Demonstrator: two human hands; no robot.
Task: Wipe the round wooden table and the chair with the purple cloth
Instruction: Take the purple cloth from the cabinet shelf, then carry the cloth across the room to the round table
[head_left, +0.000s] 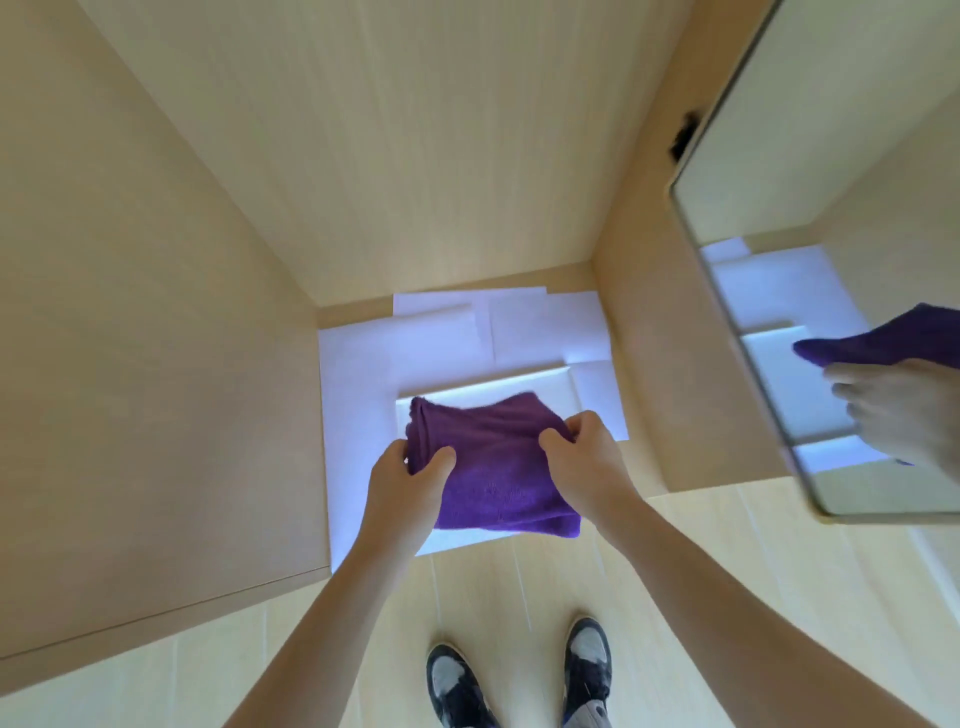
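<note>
The folded purple cloth (493, 462), a soft fleecy square, sits between the person's two bare hands, low in a pale wooden alcove (441, 156). The left hand (408, 486) has the cloth's left edge, thumb curled over the top and fingers tucked out of sight beneath the fold. The right hand (582, 457) pinches the cloth's upper right corner, thumb and fingertips bunching the fabric there. Both grips are closed firmly on the material; neither hand is slack. Whether the cloth rests on what lies beneath it or is lifted just clear I cannot tell.

Beneath it lies a stack of flat white sheets (363, 364) spread over the alcove's base, some overlapping, and a thicker white slab (550, 387) directly behind the cloth's far edge. The cloth's near edge overhangs the front of these sheets, toward the light wood-grain floor (727, 571).

The person's feet, in black and white sneakers (584, 660), stand on that floor, close to the alcove opening, below the forearms.

To the right a rounded-corner mirror with a thin metal frame (779, 156) leans out from the side panel. Its glass shows a reflection of a hand gripping the purple fabric and of the white sheets.
</note>
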